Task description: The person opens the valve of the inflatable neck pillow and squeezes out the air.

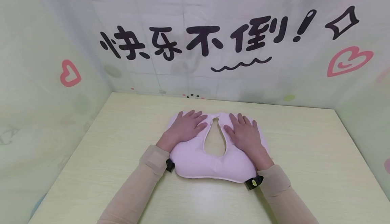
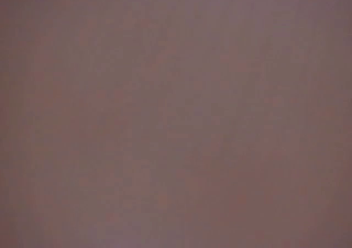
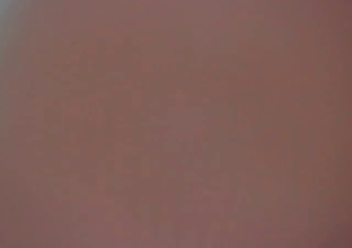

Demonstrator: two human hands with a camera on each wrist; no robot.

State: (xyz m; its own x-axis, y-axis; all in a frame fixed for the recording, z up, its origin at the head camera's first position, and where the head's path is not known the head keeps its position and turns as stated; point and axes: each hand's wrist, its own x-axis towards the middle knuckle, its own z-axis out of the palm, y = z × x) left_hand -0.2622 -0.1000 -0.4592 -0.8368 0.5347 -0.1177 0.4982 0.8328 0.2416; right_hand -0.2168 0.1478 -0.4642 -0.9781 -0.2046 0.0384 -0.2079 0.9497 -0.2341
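Two hands are pressing flat on a soft pink U-shaped neck pillow [image 1: 210, 163] lying in the middle of the pale wooden bench [image 1: 304, 169]. The left hand [image 1: 186, 128] is resting on one arm of the pillow, the right hand [image 1: 244, 135] on the other — fingers straight, gripping nothing. Both wrist views are showing only a blurry pinkish-brown. The puffy pillow could be springing back or sliding on the smooth bench if one hand is pushing harder — uneven pressing would be twisting it.
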